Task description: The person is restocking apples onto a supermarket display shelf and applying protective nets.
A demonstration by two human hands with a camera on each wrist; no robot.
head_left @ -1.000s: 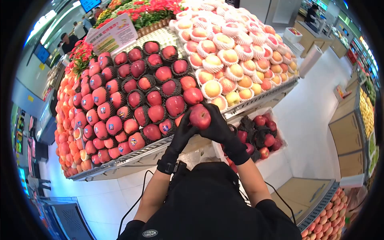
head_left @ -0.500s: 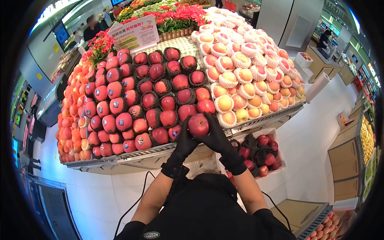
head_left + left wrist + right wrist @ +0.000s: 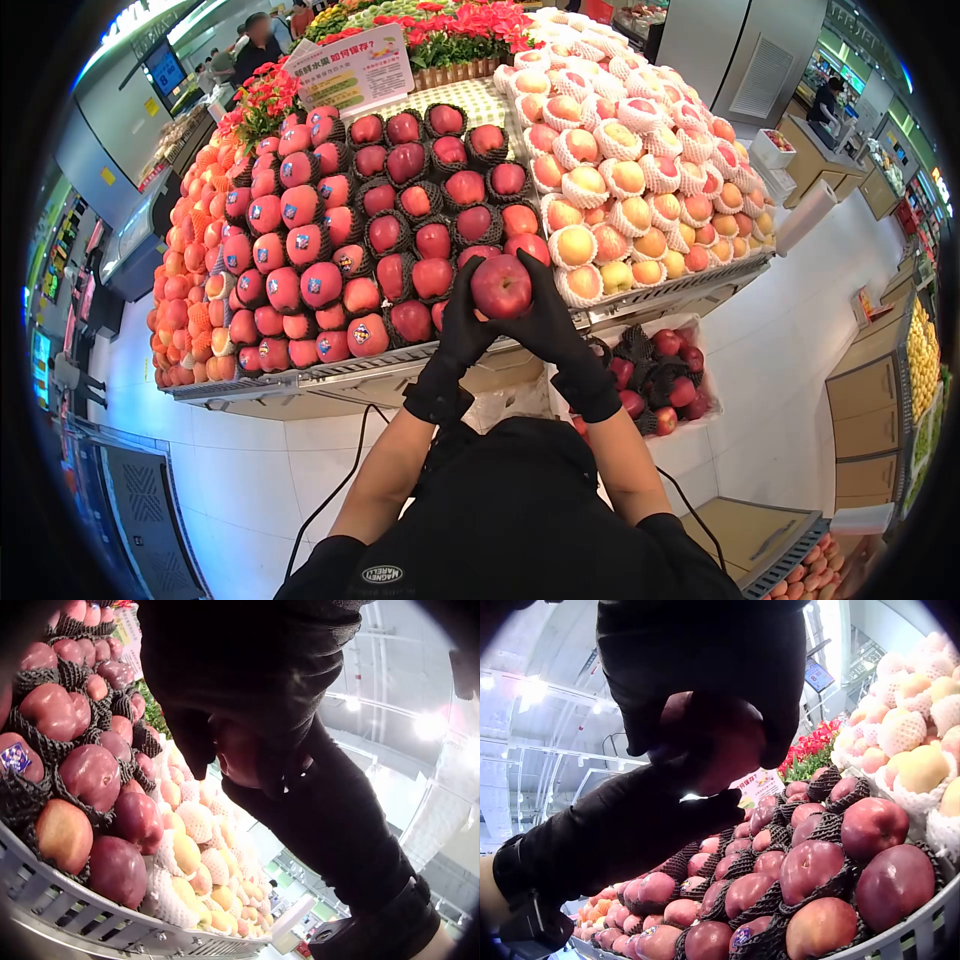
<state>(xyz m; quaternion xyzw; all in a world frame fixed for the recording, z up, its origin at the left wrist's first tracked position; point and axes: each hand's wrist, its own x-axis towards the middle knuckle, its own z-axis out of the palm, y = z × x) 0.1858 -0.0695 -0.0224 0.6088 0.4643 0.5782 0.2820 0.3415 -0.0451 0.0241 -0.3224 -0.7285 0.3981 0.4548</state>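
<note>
Both hands wear black gloves and hold one dark red apple (image 3: pixel 501 287) between them, over the front edge of the fruit stand. My left hand (image 3: pixel 464 325) curls round the apple's left side, and my right hand (image 3: pixel 543 322) grips it from the right. The stem end faces up toward the head camera. In the left wrist view, part of the apple (image 3: pixel 238 754) shows between dark fingers; in the right wrist view the apple (image 3: pixel 731 742) sits under the gloved palm. Behind it lie rows of red apples (image 3: pixel 433 241) in black foam nets.
Pale apples in white foam nets (image 3: pixel 627 178) are heaped to the right, with orange-netted fruit (image 3: pixel 190 290) at far left. A grey slatted rail (image 3: pixel 330 375) edges the stand. Below it, a box of red apples (image 3: pixel 706 400) is on the floor. A sign (image 3: pixel 350 68) stands behind.
The head view has shifted, so the stand sits farther right and slightly higher in it. Both hands keep hold of the apple, whose stem turns from upward-facing to hidden and back into sight.
</note>
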